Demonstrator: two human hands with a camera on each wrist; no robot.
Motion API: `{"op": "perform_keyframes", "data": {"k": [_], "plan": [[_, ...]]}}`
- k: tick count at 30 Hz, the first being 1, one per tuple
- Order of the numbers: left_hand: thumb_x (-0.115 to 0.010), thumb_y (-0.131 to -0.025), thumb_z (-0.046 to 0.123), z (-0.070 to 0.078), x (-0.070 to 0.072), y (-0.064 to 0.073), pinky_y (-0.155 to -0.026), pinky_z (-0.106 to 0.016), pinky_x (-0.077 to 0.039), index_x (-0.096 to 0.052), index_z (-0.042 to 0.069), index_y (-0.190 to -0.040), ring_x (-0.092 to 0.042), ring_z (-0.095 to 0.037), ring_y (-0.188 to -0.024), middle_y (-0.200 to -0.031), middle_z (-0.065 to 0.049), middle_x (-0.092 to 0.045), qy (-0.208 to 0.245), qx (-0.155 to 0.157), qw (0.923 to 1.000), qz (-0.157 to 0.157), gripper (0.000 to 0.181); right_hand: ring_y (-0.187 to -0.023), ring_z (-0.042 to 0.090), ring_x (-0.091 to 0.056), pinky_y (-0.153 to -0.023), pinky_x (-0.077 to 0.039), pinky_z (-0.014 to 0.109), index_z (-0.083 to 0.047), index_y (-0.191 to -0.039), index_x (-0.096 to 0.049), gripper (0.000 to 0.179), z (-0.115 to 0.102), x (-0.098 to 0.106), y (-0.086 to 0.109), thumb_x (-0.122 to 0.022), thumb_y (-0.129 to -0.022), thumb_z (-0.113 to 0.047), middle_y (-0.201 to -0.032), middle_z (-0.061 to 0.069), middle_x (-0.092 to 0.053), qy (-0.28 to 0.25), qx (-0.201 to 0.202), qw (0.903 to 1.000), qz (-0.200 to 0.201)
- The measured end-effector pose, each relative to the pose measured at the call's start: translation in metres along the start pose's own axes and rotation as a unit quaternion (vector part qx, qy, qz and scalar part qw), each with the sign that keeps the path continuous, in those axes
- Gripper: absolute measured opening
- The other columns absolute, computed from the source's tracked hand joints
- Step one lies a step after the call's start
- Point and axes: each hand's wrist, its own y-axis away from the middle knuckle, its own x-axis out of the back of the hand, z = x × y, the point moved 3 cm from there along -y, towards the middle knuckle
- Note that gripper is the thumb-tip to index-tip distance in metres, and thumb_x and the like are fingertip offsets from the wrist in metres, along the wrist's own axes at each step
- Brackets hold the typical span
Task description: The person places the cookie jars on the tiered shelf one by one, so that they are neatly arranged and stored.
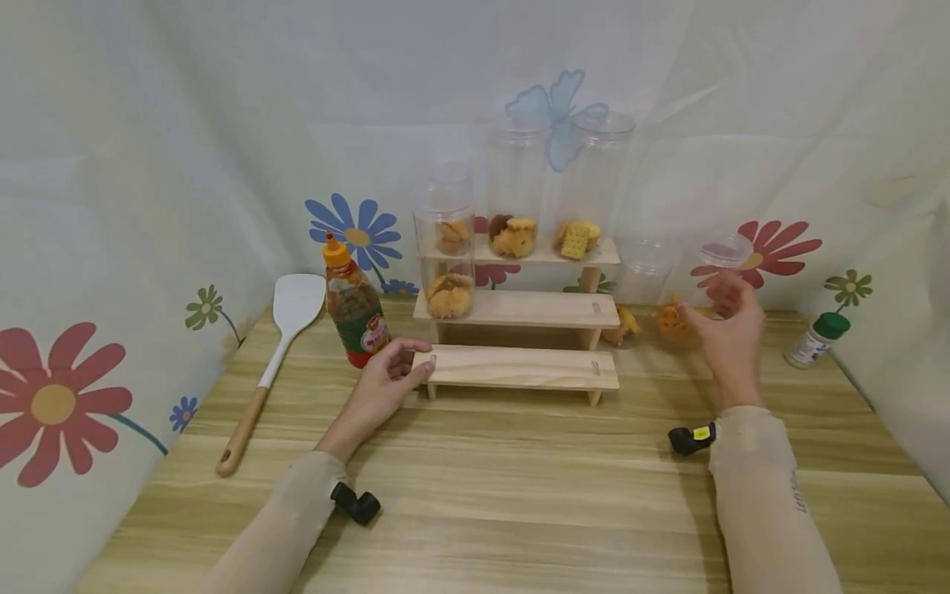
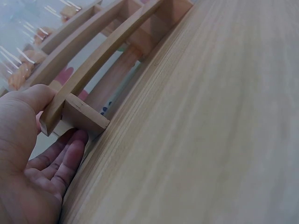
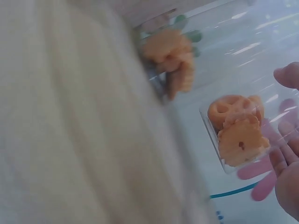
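At the left end of the wooden tiered shelf [image 1: 519, 367], my left hand [image 1: 389, 375] grips the lowest board. The left wrist view has the thumb on top of the board and the other fingers curled by its end leg [image 2: 84, 114]. To the right of the shelf, my right hand [image 1: 731, 330] holds a clear jar of cookies [image 1: 675, 320], tilted, its lid [image 1: 723, 247] leaning right. In the right wrist view, cookies [image 3: 240, 142] lie at the jar's base, which is off the tabletop, and fingers [image 3: 287, 158] curl about its side.
Another clear cookie jar [image 1: 627, 326] stands beside the shelf. Two tall jars are on the top tier and stacked jars [image 1: 449, 293] on the middle one. A sauce bottle [image 1: 356, 313] and a white spatula [image 1: 285, 334] lie left; a green-capped shaker [image 1: 816, 340] stands far right.
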Motion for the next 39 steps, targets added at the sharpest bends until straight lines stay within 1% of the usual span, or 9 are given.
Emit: {"op": "perform_keyframes", "data": {"k": [4, 11, 17, 21, 26, 28, 32, 34, 39], "plan": [[-0.076, -0.109, 0.032, 0.001, 0.000, 0.000, -0.089, -0.028, -0.054, -0.071, 0.015, -0.138, -0.067, -0.029, -0.108, -0.123, -0.014, -0.073, -0.001, 0.002, 1.0000, 0.001, 0.034, -0.126, 0.015, -0.056, -0.113, -0.044, 0.028, -0.011, -0.154, -0.058, 0.067, -0.020, 0.009, 0.001, -0.091, -0.096, -0.016, -0.129, -0.005, -0.063, 0.008, 0.008, 0.9998, 0.016], [-0.076, -0.110, 0.032, 0.001, 0.000, 0.001, -0.085, -0.028, -0.053, -0.070, 0.014, -0.137, -0.066, -0.030, -0.106, -0.122, -0.015, -0.073, 0.001, 0.003, 1.0000, 0.002, 0.033, -0.124, 0.010, -0.052, -0.111, -0.044, 0.025, -0.024, -0.160, -0.055, 0.072, -0.061, 0.020, 0.009, -0.090, -0.097, -0.030, -0.139, -0.010, -0.058, 0.034, 0.013, 0.9987, 0.036], [-0.076, -0.110, 0.032, 0.000, 0.000, 0.002, -0.084, -0.028, -0.053, -0.070, 0.014, -0.138, -0.066, -0.029, -0.106, -0.123, -0.014, -0.073, 0.001, 0.004, 1.0000, 0.000, 0.034, -0.119, 0.013, -0.053, -0.096, -0.046, 0.025, -0.020, -0.149, -0.062, 0.061, -0.088, 0.022, 0.018, -0.091, -0.096, -0.023, -0.133, -0.007, -0.060, 0.018, 0.058, 0.9967, 0.054], [-0.076, -0.110, 0.032, 0.000, 0.000, 0.001, -0.085, -0.029, -0.053, -0.070, 0.015, -0.138, -0.066, -0.029, -0.107, -0.122, -0.014, -0.073, -0.002, 0.003, 1.0000, 0.002, 0.034, -0.122, 0.013, -0.053, -0.095, -0.047, 0.025, -0.022, -0.150, -0.062, 0.059, -0.103, 0.022, 0.023, -0.089, -0.098, -0.021, -0.138, -0.006, -0.062, 0.009, 0.075, 0.9958, 0.051], [-0.076, -0.110, 0.033, 0.001, 0.000, 0.000, -0.086, -0.028, -0.053, -0.070, 0.015, -0.137, -0.066, -0.030, -0.107, -0.122, -0.014, -0.073, -0.002, 0.001, 1.0000, 0.004, 0.033, -0.124, 0.012, -0.055, -0.096, -0.045, 0.024, -0.025, -0.153, -0.063, 0.065, -0.118, 0.019, 0.028, -0.092, -0.095, -0.019, -0.142, -0.002, -0.065, -0.005, 0.088, 0.9950, 0.046], [-0.076, -0.110, 0.033, 0.001, 0.000, 0.000, -0.087, -0.028, -0.053, -0.070, 0.015, -0.137, -0.066, -0.029, -0.108, -0.123, -0.014, -0.073, -0.002, -0.001, 1.0000, 0.004, 0.033, -0.122, 0.011, -0.057, -0.095, -0.045, 0.024, -0.026, -0.152, -0.064, 0.066, -0.123, 0.017, 0.029, -0.093, -0.094, -0.019, -0.141, -0.004, -0.067, -0.007, 0.094, 0.9947, 0.041], [-0.076, -0.110, 0.032, 0.002, 0.000, 0.001, -0.088, -0.028, -0.053, -0.070, 0.014, -0.138, -0.066, -0.029, -0.108, -0.124, -0.014, -0.073, -0.002, -0.003, 1.0000, 0.004, 0.034, -0.115, 0.010, -0.067, -0.095, -0.046, 0.023, -0.026, -0.151, -0.065, 0.065, -0.129, 0.012, 0.032, -0.093, -0.093, -0.016, -0.136, -0.008, -0.069, -0.019, 0.115, 0.9928, 0.025], [-0.076, -0.110, 0.032, 0.002, 0.000, 0.001, -0.088, -0.028, -0.053, -0.070, 0.014, -0.138, -0.066, -0.028, -0.108, -0.123, -0.014, -0.073, -0.003, -0.001, 1.0000, 0.005, 0.034, -0.111, 0.011, -0.070, -0.095, -0.046, 0.024, -0.024, -0.149, -0.065, 0.064, -0.131, 0.008, 0.034, -0.093, -0.093, -0.013, -0.132, -0.007, -0.070, -0.038, 0.128, 0.9909, 0.015], [-0.076, -0.110, 0.033, 0.001, -0.001, 0.001, -0.086, -0.028, -0.053, -0.070, 0.015, -0.137, -0.066, -0.028, -0.107, -0.122, -0.013, -0.073, -0.006, 0.005, 1.0000, 0.004, 0.033, -0.113, 0.013, -0.066, -0.092, -0.048, 0.024, -0.021, -0.148, -0.067, 0.063, -0.134, -0.006, 0.041, -0.093, -0.092, -0.012, -0.132, -0.007, -0.072, -0.060, 0.142, 0.9881, -0.009]]}}
